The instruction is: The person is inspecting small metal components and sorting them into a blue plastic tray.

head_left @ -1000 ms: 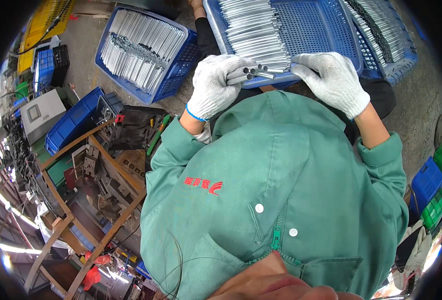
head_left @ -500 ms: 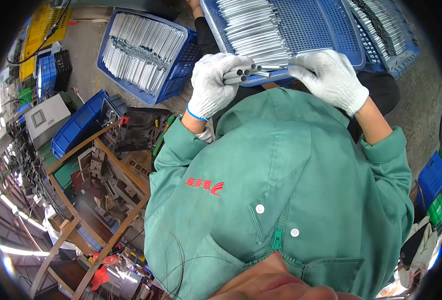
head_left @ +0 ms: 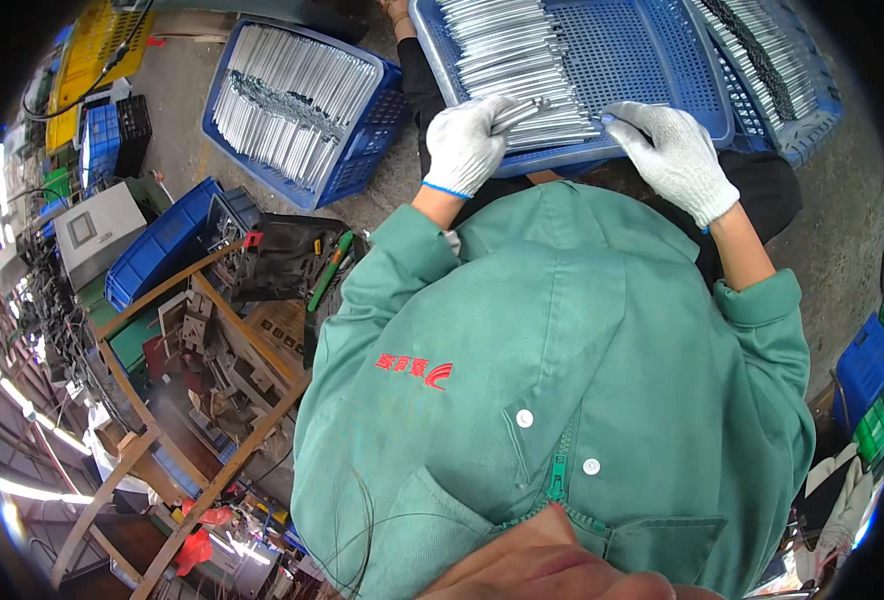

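My left hand (head_left: 465, 147), in a white knitted glove, is closed around a few thin metal tubes (head_left: 524, 113); their ends stick out to the right past the fingers. It is over the near left part of a blue perforated basket (head_left: 652, 55), by a stack of silvery tubes (head_left: 507, 60) lying in it. My right hand (head_left: 674, 160), gloved the same way, hovers at the basket's near rim. Its thumb and fingers are apart, and no tube shows between them. The fingertips are close to the near end of the stack.
A second blue basket (head_left: 387, 100) full of tubes stands on the floor at the left, and another tube-filled basket (head_left: 812, 130) at the far right. A person's dark sleeve (head_left: 417, 75) reaches in between baskets. A wooden frame (head_left: 252, 340) with metal parts is on the left.
My left hand has moved right and forward over the basket with its tubes, whose ends now point away to the right. My right hand has shifted slightly and no longer meets the tube ends.
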`<state>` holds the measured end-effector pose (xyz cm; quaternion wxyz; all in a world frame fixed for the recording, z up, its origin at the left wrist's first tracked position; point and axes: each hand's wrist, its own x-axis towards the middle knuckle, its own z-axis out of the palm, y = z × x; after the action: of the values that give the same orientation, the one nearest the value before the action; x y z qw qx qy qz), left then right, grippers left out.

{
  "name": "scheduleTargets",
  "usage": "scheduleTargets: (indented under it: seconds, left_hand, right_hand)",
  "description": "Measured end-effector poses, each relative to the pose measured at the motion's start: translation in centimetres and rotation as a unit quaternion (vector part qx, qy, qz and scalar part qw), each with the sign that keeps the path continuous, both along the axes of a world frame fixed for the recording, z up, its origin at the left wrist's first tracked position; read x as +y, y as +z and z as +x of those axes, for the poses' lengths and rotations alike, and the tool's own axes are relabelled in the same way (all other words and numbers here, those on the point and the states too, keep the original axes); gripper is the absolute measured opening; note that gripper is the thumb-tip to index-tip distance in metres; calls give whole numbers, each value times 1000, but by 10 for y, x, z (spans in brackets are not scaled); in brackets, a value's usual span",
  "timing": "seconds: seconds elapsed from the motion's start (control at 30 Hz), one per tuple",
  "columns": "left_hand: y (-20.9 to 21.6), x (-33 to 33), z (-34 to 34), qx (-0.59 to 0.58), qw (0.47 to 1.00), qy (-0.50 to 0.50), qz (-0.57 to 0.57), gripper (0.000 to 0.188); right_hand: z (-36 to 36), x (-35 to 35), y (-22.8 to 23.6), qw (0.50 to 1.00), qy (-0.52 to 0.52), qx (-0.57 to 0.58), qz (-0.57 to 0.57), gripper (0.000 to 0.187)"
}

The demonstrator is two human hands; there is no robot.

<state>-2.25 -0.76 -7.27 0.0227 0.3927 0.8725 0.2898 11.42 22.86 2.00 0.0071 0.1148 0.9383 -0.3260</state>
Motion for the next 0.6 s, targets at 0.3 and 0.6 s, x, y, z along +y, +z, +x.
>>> scheduleTargets:
  seconds: [0.3, 0.6]
  left_hand:
    - [-39, 11, -9, 62, 997, -21, -50, 34]
    - [30, -6, 0, -318, 945, -10, 76, 19]
  right_hand:
    - [12, 2, -13, 999, -14, 41, 25, 31]
    - [11, -4, -4, 995, 26, 83, 53, 28]
